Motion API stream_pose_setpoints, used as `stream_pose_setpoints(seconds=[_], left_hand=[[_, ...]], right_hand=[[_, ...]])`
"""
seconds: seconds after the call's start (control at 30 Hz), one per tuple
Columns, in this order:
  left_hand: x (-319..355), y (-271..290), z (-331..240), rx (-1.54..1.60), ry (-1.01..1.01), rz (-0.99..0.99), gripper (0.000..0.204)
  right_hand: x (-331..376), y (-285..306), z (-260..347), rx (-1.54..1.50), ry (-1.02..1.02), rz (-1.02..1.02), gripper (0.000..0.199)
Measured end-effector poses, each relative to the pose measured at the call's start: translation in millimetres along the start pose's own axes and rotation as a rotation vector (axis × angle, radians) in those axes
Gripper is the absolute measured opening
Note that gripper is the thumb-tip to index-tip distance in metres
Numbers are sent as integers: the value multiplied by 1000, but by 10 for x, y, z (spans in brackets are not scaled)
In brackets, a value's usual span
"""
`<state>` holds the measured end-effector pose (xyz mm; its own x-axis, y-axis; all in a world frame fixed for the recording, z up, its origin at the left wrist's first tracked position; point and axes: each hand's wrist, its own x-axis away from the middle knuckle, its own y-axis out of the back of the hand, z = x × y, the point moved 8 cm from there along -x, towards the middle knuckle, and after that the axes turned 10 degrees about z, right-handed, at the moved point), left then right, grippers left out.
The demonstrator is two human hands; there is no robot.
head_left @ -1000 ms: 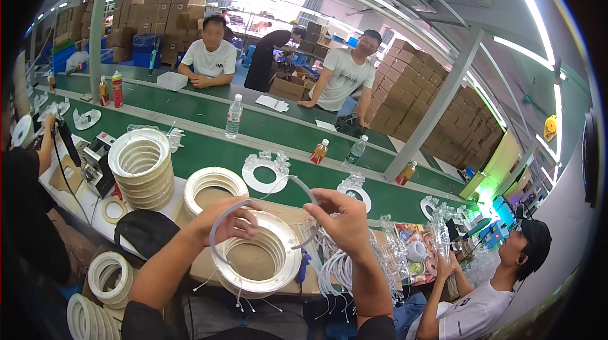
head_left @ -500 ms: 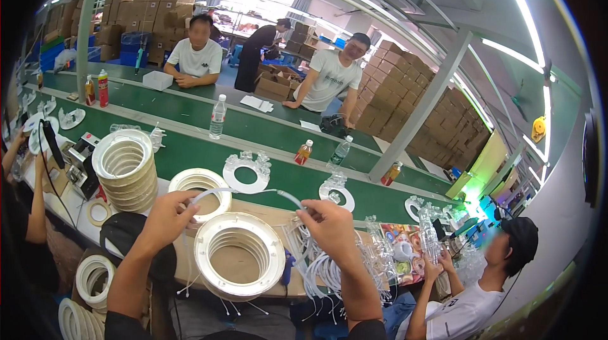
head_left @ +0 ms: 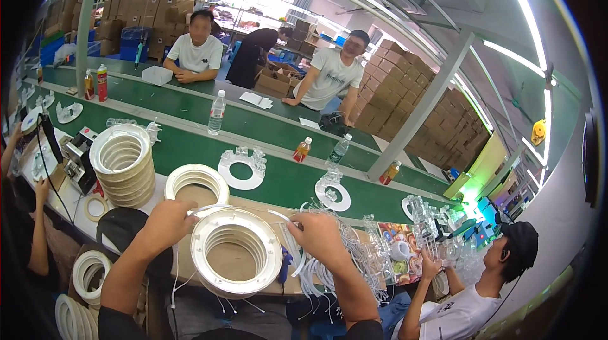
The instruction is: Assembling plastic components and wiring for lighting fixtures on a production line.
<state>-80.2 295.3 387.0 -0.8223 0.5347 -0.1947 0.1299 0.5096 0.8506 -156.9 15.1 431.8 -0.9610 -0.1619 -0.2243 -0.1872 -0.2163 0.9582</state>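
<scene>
A short stack of white plastic rings [head_left: 235,252] lies on the brown board in front of me. My left hand [head_left: 166,223] grips one end of a thin white tube [head_left: 218,207] at the stack's left rim. My right hand [head_left: 320,232] holds the tube's other end at the right rim, so the tube arcs over the far side of the rings. Thin white wires hang below the stack.
A taller ring stack [head_left: 124,164] and a lower one [head_left: 196,183] stand to the left. A bundle of white tubes [head_left: 354,254] lies right of my hand. Bottles [head_left: 216,113] and flat rings stand on the green conveyor [head_left: 285,181]. A seated person [head_left: 481,289] works at right.
My view has dropped closer over the ring stack. Both hands have come down to its rim, bending the tube lower around the far side.
</scene>
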Motion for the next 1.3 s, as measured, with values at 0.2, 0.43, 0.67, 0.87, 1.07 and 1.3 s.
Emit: stream_pose_setpoints(seconds=[0.2, 0.43, 0.67, 0.87, 1.07, 1.3], left_hand=[[-48, -86, 17, -10, -6, 20, 18], [-251, -214, 41, -160, -18, 0, 19], [-291, -398, 128, -167, -4, 97, 17], [-92, -464, 84, -189, 6, 153, 16], [12, -428, -41, -195, -49, 58, 13], [135, -423, -43, -232, 57, 75, 12]], right_hand=[[-34, -122, -19, -2, -9, 27, 19], [-101, -248, -101, -27, -57, 18, 20], [-51, -604, -35, -40, -26, 160, 20], [-37, -752, 137, -4, 13, 279, 23], [-111, -903, 117, 41, 65, 317, 22], [-158, -912, 68, 58, 138, 272, 17]])
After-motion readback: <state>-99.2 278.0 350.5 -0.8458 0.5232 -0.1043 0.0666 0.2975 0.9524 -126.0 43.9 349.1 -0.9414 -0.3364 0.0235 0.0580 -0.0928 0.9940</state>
